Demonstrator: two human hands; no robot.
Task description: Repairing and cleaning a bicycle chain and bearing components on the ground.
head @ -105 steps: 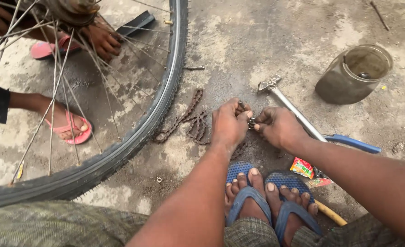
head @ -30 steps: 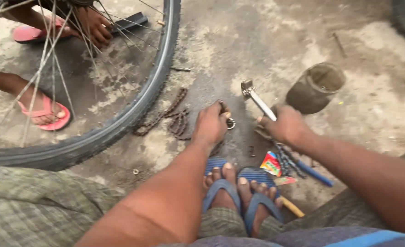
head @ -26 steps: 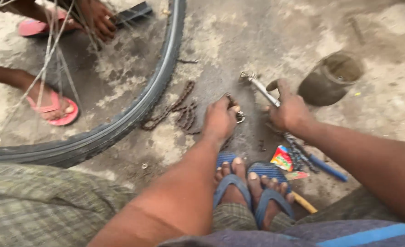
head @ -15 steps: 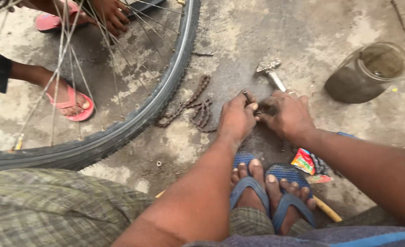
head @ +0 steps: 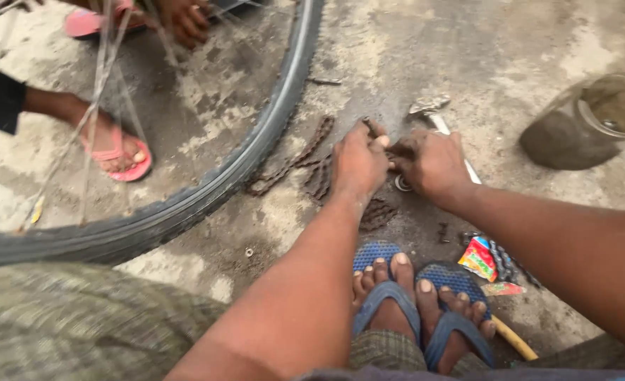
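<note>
A rusty, greasy bicycle chain (head: 295,156) is laid on the concrete floor (head: 411,49) beside a black spoked bicycle wheel (head: 256,152). Its near end is pinched between the closed left hand (head: 358,161) and right hand (head: 431,164). A metal wrench (head: 432,113) is partly covered by the right hand.

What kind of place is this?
Probably an open-air bicycle repair spot on bare concrete: a spoked wheel lies on the ground, and both hands work a greasy chain beside a wrench.

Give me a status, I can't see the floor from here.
Both hands, left and right, gripping rusty chain. Wrench under right hand. Bicycle wheel beside chain.
</note>
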